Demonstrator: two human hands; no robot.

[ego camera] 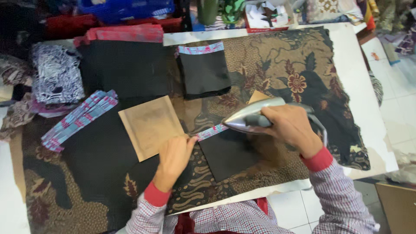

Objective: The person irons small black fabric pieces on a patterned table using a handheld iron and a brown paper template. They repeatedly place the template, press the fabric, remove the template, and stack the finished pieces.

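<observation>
iron point(255, 116) in right hand point(292, 128) presses black cloth point(229, 154).

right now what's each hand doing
left hand: open, fingertips pressing the trim on the black cloth
right hand: closed on the iron

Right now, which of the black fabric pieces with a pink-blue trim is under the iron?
The black piece nearest the person, its trim pinned by the left hand. The iron covers its top edge; the stack farther back lies untouched.
</observation>
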